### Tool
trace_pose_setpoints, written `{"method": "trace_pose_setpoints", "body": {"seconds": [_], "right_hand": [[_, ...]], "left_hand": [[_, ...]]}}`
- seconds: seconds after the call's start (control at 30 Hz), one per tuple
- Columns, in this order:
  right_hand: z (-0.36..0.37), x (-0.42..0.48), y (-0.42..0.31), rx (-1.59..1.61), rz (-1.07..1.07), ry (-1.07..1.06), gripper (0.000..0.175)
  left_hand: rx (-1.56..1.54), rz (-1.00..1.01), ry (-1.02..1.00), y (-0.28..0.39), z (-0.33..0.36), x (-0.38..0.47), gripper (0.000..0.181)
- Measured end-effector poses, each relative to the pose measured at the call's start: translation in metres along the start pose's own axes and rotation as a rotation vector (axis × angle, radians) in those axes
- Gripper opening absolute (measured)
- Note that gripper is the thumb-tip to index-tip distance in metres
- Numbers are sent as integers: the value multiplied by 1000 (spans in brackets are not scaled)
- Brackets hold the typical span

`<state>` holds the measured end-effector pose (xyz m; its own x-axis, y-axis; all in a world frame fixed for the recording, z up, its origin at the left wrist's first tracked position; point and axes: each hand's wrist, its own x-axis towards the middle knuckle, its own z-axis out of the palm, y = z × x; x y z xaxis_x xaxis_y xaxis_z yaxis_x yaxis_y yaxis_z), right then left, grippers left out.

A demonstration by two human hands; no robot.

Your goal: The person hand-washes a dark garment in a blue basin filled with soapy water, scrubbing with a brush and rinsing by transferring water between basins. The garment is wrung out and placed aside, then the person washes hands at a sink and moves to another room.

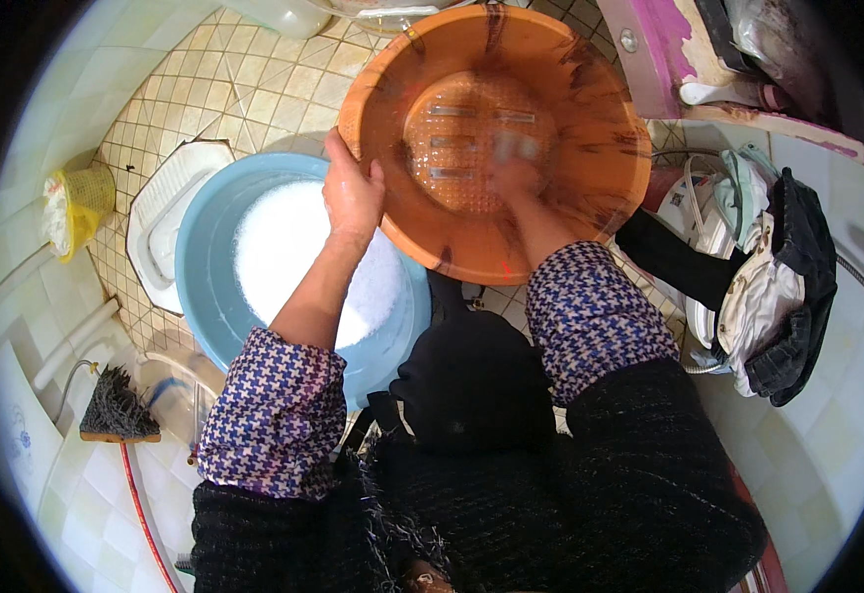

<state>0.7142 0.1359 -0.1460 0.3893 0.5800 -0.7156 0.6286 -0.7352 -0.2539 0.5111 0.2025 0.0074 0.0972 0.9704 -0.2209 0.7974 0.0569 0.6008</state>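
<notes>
My left hand (350, 189) grips the left rim of an orange plastic basin (591, 167), which has dark streaks on its wall and a wet, dimpled bottom. The basin's inside is turned towards me. Within it, my right hand (518, 178) is blurred and presses a pale pad-like object (515, 146) against the bottom; what that object is cannot be made out. Below my left forearm stands a light-blue plastic basin (206, 244) holding white suds (283, 244). The orange basin partly overlaps its upper right side.
A white squat toilet (161, 222) is set in the tiled floor (254, 81) beyond the blue basin. At left are a yellow waste bin (91, 196) and a red-handled broom (117, 411). Clothes (765, 274) hang over a white bucket (676, 204) at right.
</notes>
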Motion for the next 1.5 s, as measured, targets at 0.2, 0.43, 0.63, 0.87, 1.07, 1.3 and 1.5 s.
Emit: {"method": "trace_pose_setpoints", "body": {"seconds": [0.2, 0.43, 0.63, 0.87, 1.07, 1.3, 1.5], "right_hand": [[20, -7, -18, -306, -155, 119, 89], [-17, 21, 4, -255, -133, -399, 86], [2, -18, 13, -463, -71, -84, 92], [38, -27, -3, -379, -303, -116, 88], [10, -24, 33, -27, 124, -104, 98], [50, -13, -45, -356, -508, -63, 77], [-64, 32, -8, -254, -278, 112, 80]], "left_hand": [[11, -5, 5, -3, 3, 1, 63], [-3, -8, -12, -4, 1, 1, 65], [16, 7, -24, -1, 4, 4, 65], [47, -4, -40, 1, 4, 2, 64], [33, 23, -6, 0, 5, 0, 60], [43, 5, -39, 1, 2, 3, 61], [38, 2, -20, 0, 2, -3, 62]]}}
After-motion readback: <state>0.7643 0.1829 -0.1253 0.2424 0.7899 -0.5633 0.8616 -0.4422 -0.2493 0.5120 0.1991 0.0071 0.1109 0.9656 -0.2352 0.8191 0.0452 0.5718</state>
